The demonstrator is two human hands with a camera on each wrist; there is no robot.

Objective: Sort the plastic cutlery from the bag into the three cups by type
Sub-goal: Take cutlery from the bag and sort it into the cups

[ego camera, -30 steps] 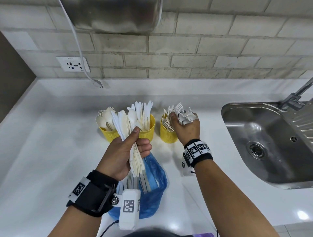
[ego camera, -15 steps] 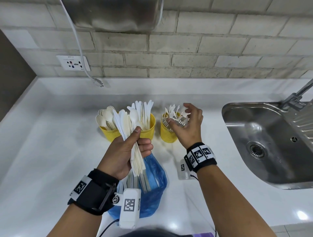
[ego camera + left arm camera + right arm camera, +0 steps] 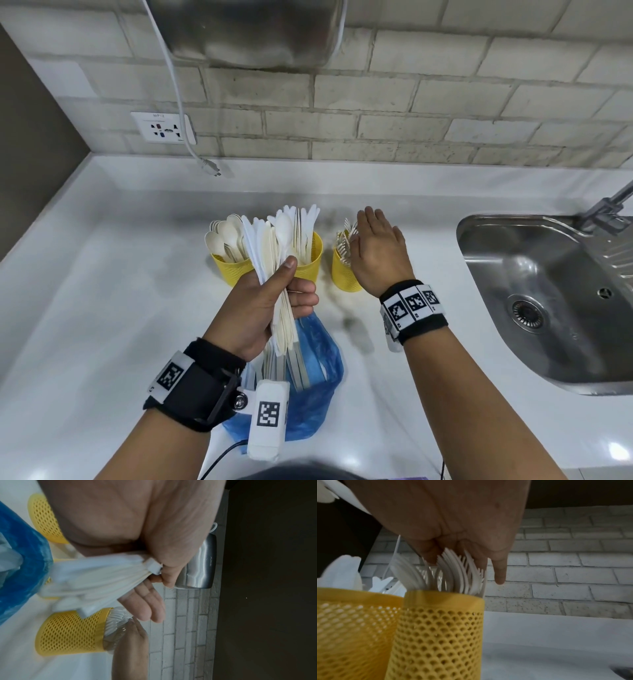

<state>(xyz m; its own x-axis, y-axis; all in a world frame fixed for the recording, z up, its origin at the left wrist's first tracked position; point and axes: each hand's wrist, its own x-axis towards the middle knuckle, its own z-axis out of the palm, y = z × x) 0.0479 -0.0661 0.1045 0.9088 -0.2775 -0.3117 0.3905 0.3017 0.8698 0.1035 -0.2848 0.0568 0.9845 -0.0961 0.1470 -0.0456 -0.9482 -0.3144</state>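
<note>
Three yellow mesh cups stand in a row on the white counter. The left cup (image 3: 230, 268) holds spoons, the middle cup (image 3: 312, 253) knives, the right cup (image 3: 344, 270) forks (image 3: 453, 572). My left hand (image 3: 274, 301) grips a thick bundle of mixed white cutlery (image 3: 277, 253) in front of the left and middle cups, above the blue plastic bag (image 3: 308, 377). My right hand (image 3: 376, 246) lies flat with straight fingers on top of the forks in the right cup (image 3: 440, 628), pressing their tips.
A steel sink (image 3: 548, 294) with a tap lies to the right. The brick wall carries a socket (image 3: 164, 127), a hanging white cable (image 3: 178, 102) and a steel dryer (image 3: 246, 31) above the cups. The counter stretches out to the left.
My right hand let go of the forks it held over the right cup and has flattened on top of them. The left hand keeps its bundle in place.
</note>
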